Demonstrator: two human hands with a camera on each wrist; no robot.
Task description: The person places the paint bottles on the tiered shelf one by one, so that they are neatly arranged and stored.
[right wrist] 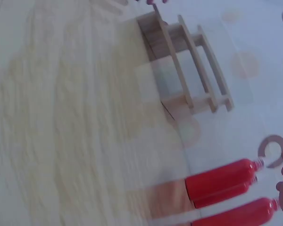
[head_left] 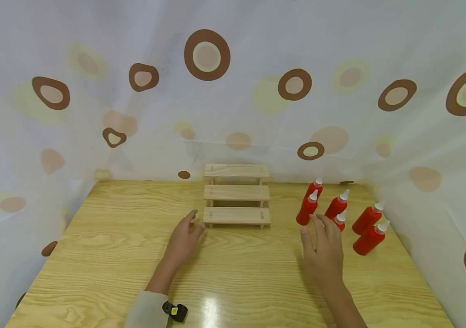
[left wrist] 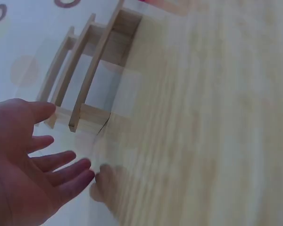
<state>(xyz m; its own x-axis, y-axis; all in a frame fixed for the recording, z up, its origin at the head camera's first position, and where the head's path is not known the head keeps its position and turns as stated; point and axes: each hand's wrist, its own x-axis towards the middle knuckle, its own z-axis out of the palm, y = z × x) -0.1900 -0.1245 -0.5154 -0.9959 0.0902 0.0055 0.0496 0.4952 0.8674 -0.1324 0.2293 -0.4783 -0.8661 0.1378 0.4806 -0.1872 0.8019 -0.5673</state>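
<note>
A small three-tier wooden step stand (head_left: 237,215) stands against the back of the table. Beside its left front corner is my left hand (head_left: 184,237), fingers spread and loosely bent, with nothing in it; the left wrist view shows this hand (left wrist: 33,165) palm and fingers apart from the stand (left wrist: 92,70). On the right stand several red squeeze bottles with white pointed caps, the nearest left one being this bottle (head_left: 306,211). My right hand (head_left: 325,250) is just in front of the bottles, thumb apart from the fingers, gripping none. It partly hides one bottle (head_left: 340,220).
Two more red bottles (head_left: 368,239) stand farther right, near the right wall. The wooden table (head_left: 134,218) is bounded at the back and sides by a white cloth (head_left: 241,114) with brown and yellow rings. A dark band (head_left: 175,311) is on the left wrist.
</note>
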